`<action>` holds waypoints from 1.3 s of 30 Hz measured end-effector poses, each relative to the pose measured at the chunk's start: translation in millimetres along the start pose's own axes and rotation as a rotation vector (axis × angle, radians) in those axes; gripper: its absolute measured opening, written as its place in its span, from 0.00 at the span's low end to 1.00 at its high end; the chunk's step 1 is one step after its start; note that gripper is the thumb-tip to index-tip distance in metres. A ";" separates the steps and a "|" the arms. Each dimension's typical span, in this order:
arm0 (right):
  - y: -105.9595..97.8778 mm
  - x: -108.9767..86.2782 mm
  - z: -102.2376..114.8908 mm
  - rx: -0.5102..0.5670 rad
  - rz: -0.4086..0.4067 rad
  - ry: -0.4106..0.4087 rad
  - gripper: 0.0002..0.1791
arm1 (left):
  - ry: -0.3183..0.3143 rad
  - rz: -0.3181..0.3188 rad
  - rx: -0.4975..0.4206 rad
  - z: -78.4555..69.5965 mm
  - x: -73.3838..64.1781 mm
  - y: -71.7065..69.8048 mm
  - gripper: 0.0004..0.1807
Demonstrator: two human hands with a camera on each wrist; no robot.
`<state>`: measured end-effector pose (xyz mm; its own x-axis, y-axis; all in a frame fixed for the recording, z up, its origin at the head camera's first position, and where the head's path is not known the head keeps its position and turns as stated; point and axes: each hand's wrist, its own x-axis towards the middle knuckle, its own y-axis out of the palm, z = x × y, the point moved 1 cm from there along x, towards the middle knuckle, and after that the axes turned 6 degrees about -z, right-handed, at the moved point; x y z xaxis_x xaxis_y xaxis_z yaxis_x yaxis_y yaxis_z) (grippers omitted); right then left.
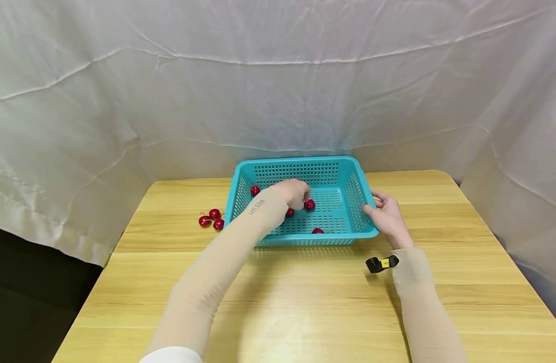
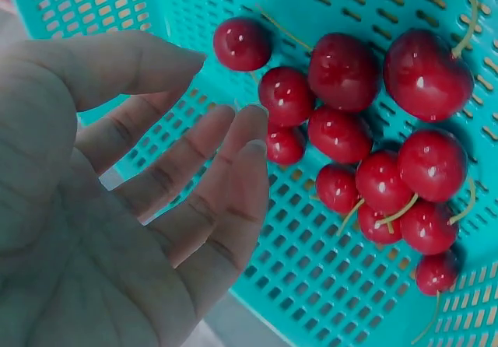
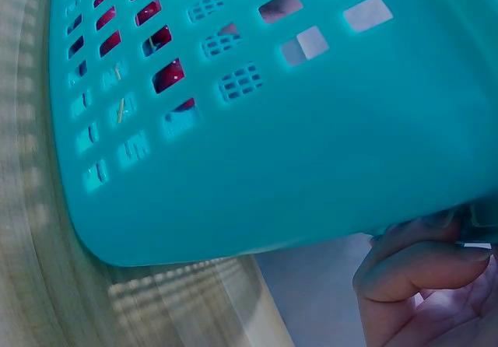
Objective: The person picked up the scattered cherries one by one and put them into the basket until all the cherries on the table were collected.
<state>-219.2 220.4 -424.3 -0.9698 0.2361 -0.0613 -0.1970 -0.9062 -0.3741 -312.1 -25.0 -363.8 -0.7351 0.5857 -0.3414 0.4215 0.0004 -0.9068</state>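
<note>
A turquoise plastic basket point(image 1: 300, 236) with slotted walls stands on the wooden table. Glossy red cherries with thin stems lie on its floor; the left wrist view shows several, among them a large cherry point(image 2: 428, 75). My left hand point(image 1: 292, 192) reaches into the basket, just above the cherries. Its thumb and fingers point(image 2: 206, 199) are loosely bent and apart, with nothing between them; the fingertips are beside a small cherry point(image 2: 285, 145). With my right hand point(image 1: 388, 217) I grip the basket's right rim, the thumb over its edge. In the right wrist view, bent fingers point(image 3: 424, 273) show below the rim.
Three cherries point(image 1: 214, 214) lie on the table point(image 1: 278, 302) just left of the basket. A pale cloth curtain point(image 1: 278, 101) hangs behind the table and along its sides. A small black camera point(image 1: 375, 264) sticks out from my right wrist.
</note>
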 end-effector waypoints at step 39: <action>-5.1 -0.6 -1.4 -0.007 0.010 0.008 0.35 | -0.264 -0.267 -0.180 168.0 -100.9 -26.1 0.26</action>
<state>-217.4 225.4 -423.6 -0.9705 0.2300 -0.0725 -0.1863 -0.9060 -0.3800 -338.2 -220.3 -347.2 -0.9323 0.3175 -0.1732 0.2666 0.2799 -0.9223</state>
